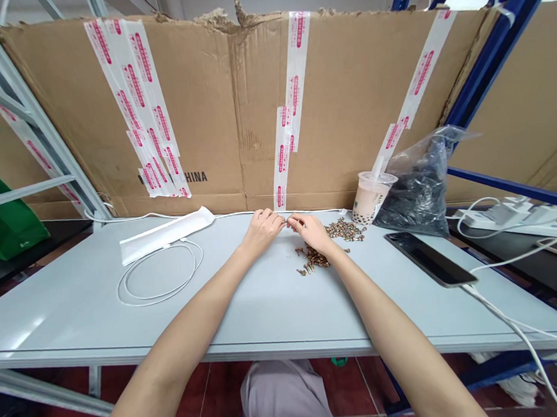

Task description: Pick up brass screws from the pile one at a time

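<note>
My left hand (262, 230) and my right hand (310, 230) meet at the fingertips above the far middle of the table. Both are closed in a pinch. A tiny brass-coloured metal part (287, 222) shows between the fingertips, too small to make out fully. Under and beside my right wrist lies a loose heap of brass-coloured screw-like pieces (310, 260), partly hidden by the wrist. Farther right, close to a cup, is a second heap of smaller brass-coloured pieces (346, 230).
A sealed milk tea cup (372, 200) stands before a clear bag of dark contents (416, 188). A phone (429, 257) lies at right, near white cables. At left are a white folded strip (167, 235) and a coiled cable (162, 295). Taped cardboard (203, 111) walls the back.
</note>
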`<state>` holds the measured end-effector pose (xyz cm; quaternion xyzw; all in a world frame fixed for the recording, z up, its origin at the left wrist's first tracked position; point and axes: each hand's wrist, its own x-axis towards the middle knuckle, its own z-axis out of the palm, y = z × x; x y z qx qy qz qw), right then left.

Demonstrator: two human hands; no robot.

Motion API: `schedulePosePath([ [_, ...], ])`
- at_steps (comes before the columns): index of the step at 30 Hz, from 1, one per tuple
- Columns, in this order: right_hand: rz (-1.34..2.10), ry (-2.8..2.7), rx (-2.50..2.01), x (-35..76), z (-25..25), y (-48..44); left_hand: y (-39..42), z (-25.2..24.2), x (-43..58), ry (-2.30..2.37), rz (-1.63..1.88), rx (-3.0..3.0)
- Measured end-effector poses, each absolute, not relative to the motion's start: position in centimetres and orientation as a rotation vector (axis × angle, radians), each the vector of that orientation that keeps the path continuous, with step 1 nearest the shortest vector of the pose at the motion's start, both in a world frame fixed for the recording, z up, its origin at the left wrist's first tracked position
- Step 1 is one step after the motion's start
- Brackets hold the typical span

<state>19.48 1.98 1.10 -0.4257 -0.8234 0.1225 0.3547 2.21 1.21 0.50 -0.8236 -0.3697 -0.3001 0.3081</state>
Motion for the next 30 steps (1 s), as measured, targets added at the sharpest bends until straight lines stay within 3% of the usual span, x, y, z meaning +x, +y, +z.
schedulePosePath([
  [11,0.199,-2.151,-1.173,19.14,1.10,1.47,1.15,0.32,2.36,-0.987,-0.849,-2.187],
  [30,0.343,-2.188,-1.170,19.60,1.18,1.69,0.96,-0.14,2.76,-0.993,-0.887,-2.224],
])
